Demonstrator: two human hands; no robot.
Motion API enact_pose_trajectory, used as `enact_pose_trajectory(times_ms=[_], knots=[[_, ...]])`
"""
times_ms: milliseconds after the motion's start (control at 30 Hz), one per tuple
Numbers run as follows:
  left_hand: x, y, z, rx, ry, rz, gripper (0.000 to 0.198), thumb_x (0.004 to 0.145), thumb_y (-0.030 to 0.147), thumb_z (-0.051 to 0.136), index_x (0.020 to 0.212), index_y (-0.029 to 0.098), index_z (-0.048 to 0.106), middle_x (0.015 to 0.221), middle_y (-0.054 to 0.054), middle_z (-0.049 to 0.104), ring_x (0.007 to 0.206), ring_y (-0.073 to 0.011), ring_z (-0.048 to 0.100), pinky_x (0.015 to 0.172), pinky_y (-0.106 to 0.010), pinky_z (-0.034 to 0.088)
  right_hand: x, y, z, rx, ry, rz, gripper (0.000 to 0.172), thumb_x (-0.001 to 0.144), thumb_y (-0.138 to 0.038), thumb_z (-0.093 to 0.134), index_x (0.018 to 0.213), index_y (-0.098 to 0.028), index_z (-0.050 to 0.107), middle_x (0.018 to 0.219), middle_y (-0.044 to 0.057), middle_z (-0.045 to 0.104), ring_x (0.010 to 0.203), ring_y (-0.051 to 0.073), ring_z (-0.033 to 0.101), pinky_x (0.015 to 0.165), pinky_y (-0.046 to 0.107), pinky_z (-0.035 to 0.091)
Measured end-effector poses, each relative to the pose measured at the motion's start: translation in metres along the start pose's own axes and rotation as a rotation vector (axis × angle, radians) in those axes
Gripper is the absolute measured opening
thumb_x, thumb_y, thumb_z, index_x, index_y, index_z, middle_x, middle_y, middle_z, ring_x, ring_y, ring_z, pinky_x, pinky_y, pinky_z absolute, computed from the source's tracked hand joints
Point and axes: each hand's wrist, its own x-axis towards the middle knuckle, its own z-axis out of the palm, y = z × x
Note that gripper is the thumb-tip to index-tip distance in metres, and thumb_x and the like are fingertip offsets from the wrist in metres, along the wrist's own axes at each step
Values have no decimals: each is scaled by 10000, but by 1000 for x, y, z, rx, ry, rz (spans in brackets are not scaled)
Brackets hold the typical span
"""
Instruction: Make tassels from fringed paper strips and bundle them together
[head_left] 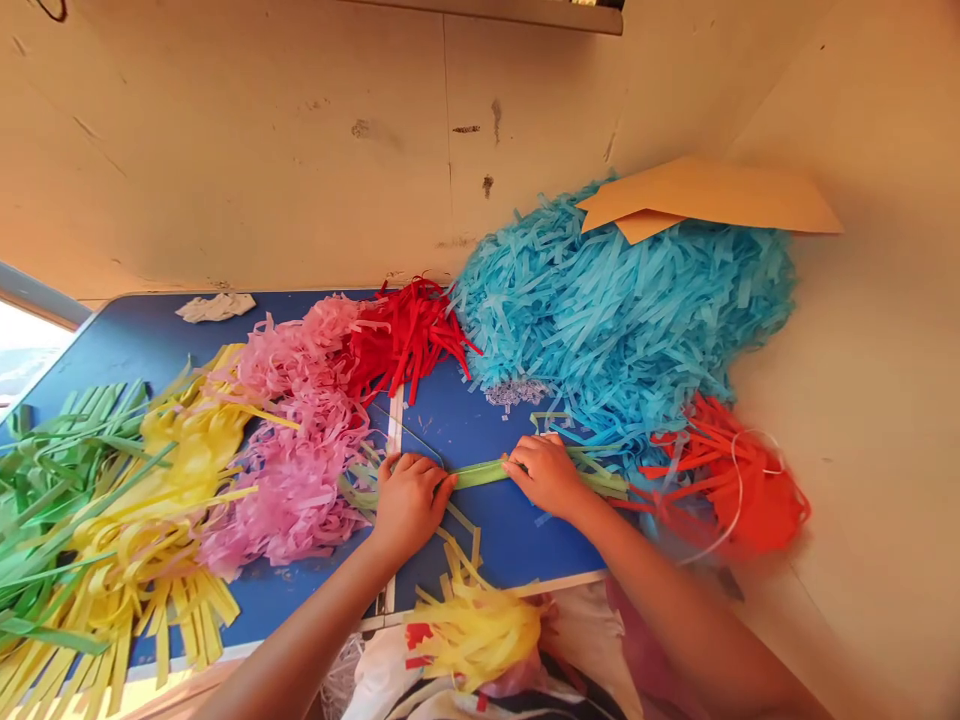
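Holding: light green strip bundle [481,473], stretched flat between both hands, just above the bench [480,540], near its front edge; loose ends fanned out beyond each hand.
Left hand [411,500]: fingers curled over the bundle's left part, thumb pressed in along it; strip gripped.
Right hand [547,475]: bundle pinched between thumb and fingertips, knuckles bent.
Blue heap [615,320]: large, shredded, piled against the wall [300,150] at the right; tan sheet [712,195] laid across its top.
Clear bits [517,392]: scattered on the bench at the foot of the blue heap.
Red heap [409,335]: placed at the back, between blue and pink.
Pink heap [292,450]: spread left of the left hand, red touched at its rear.
Yellow strips [195,430]: laid left of pink, ends hung over the front edge.
Green strips [60,480]: piled at far left, partly crossed over yellow.
Orange-red bundle [750,480]: seen right of the right hand, white string looped over it.
Lap: yellow bundle [480,630] carried there, red pieces mixed in.
Container: whitish crinkled material [342,675] seen by the lap; whether it is a bag, and any contents, cannot be told.
Back left: crumpled white scrap [216,307] left on the bench.
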Motion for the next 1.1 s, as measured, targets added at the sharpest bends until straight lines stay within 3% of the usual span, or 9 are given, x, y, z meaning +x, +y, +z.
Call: enact_pose_trajectory(times_ms=[333, 433, 500, 600, 700, 767, 900, 1100], knots=[[14, 0, 0, 85, -63, -19, 349, 938, 360, 515, 672, 202, 676, 707, -59, 690, 796, -265, 598, 836, -476, 359, 7, -1, 14, -96, 37, 89, 223, 918, -258, 612, 704, -193, 605, 753, 0, 608, 738, 168, 549, 746, 317, 277], [14, -6, -3, 95, -47, 24, 202, 928, 323, 547, 861, 210, 701, 834, -62, 701, 855, -261, 602, 869, -461, 368, 7, -5, 10, -108, 82, 106, 91, 903, -254, 639, 835, -196, 623, 815, 15, 636, 759, 182, 555, 751, 324, 290], [14, -11, -7, 102, -35, 118, 160, 926, 247, 554, 1006, 257, 693, 973, -54, 701, 953, -249, 594, 943, -453, 351, 6, -10, 4, -122, 124, 93, 50, 907, -238, 632, 941, -201, 635, 949, 56, 658, 874, 218, 562, 798, 353, 294], [15, -15, -15, 135, -68, 353, 252, 901, 129, 547, 1008, 303, 694, 1000, -28, 701, 1022, -239, 570, 1033, -464, 294, 3, -18, -5, -129, 109, -61, 63, 924, -233, 600, 914, -232, 662, 1014, 53, 667, 978, 234, 537, 874, 397, 274], [18, -9, -22, 166, -138, 465, 190, 865, 155, 572, 976, 245, 697, 893, -42, 698, 990, -252, 566, 1058, -496, 281, 3, -22, -8, -145, -24, -311, 106, 905, -297, 622, 891, -206, 674, 930, 52, 678, 891, 215, 542, 841, 393, 285], [21, 1, -24, 182, -153, 446, 151, 858, 244, 586, 951, 210, 700, 851, -63, 692, 976, -271, 563, 1072, -526, 275, 6, -22, -5, -161, -72, -373, 132, 906, -275, 602, 875, -171, 677, 894, 71, 679, 852, 209, 546, 809, 385, 289], [24, 19, -24, 207, -113, 364, 179, 825, 329, 619, 869, 180, 710, 817, -96, 696, 963, -299, 569, 1083, -571, 258, 19, -21, -1, -148, -68, -318, 171, 898, -195, 569, 773, -168, 683, 803, 48, 680, 784, 180, 568, 768, 355, 283], [28, 13, -23, 143, -60, 246, 372, 968, 340, 459, 734, 211, 717, 751, -57, 718, 843, -244, 612, 1029, -554, 300, 29, -20, -3, -87, -62, -224, 108, 805, -157, 650, 715, -201, 690, 750, -21, 686, 720, 135, 593, 722, 309, 269]])
